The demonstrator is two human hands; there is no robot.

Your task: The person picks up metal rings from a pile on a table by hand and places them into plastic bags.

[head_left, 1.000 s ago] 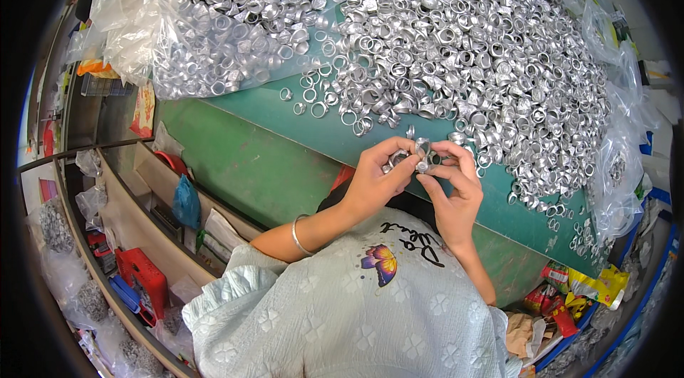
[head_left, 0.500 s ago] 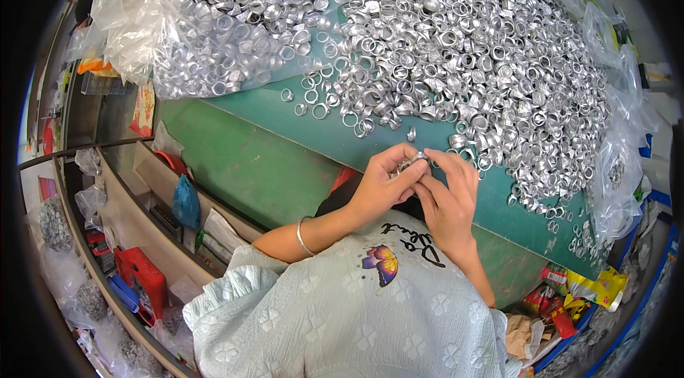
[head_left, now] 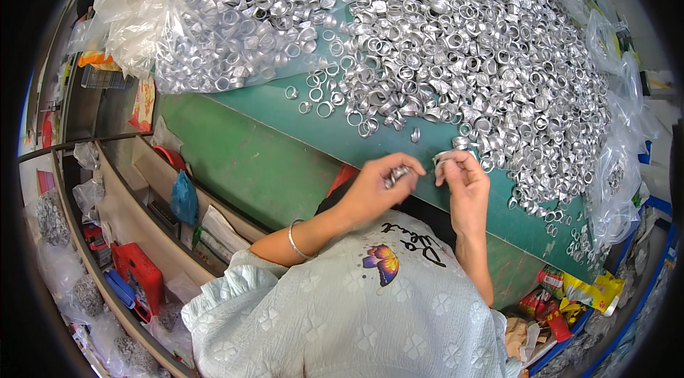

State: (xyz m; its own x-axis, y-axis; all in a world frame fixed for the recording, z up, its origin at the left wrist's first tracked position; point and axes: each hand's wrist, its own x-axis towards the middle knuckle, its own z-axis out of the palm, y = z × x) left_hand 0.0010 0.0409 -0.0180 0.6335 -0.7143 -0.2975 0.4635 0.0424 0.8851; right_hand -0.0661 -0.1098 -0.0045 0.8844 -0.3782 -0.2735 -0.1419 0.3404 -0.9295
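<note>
Small silvery metal rings [head_left: 396,175] in left hand [head_left: 375,189]

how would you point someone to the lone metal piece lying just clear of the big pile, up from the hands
Start at the green table with its big heap of silver rings. Follow the heap's near edge to the bare strip above the left hand. There a single small silver piece lies alone on the green, touching no rings.

rings in left hand [head_left: 396,175]: few, small, shiny silver, bunched in fingers | ring in right hand [head_left: 443,159]: one, silver, pinched at fingertips
</note>
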